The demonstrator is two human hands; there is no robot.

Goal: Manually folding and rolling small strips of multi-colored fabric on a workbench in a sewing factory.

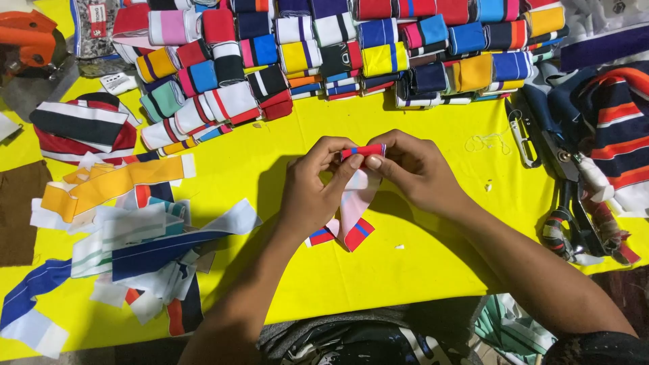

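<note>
Over a yellow surface, both hands pinch one striped fabric strip.
Loose strips lie heaped at far left, unsorted; the left hand and right hand grip the strip's folded red-and-blue top, its tail hanging to the surface; folded rolls sit ranked behind; scissors rest at right. No containers show.

Rolled striped bands crowd the yellow table; loose strips lie leftward, scissors rightward.

You hold a soft, matt cloth strip. The yellow table cover beneath it looks smooth cloth.
</note>
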